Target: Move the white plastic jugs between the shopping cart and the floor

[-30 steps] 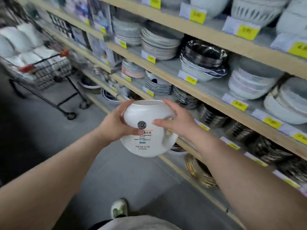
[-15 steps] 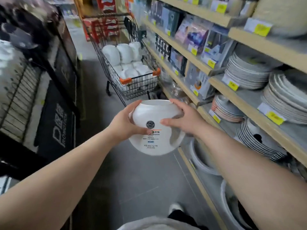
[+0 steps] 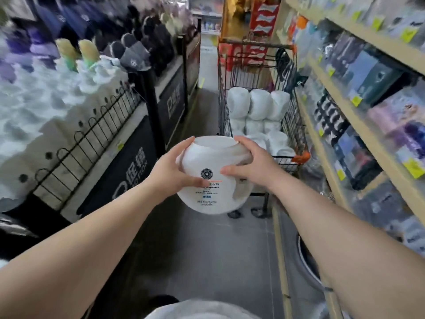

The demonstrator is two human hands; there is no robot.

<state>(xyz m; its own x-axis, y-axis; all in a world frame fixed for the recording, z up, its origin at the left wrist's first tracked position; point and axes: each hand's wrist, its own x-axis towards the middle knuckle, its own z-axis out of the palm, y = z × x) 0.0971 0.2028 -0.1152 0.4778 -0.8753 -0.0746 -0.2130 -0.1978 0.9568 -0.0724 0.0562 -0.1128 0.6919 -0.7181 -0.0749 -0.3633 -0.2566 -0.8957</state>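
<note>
Both hands hold one white jug [image 3: 212,178] in mid-air above the grey floor [image 3: 207,249], just in front of the shopping cart [image 3: 291,125]. The left hand [image 3: 171,172] curls around its left side, thumb on the label; the right hand [image 3: 250,164] wraps over its upper right. More white jugs [image 3: 257,107] sit stacked inside the cart, beside the shelves [image 3: 358,125] on the right.

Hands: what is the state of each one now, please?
Left hand: holding the white jug, grip on its left side.
Right hand: holding the same jug, grip on its right side.
</note>
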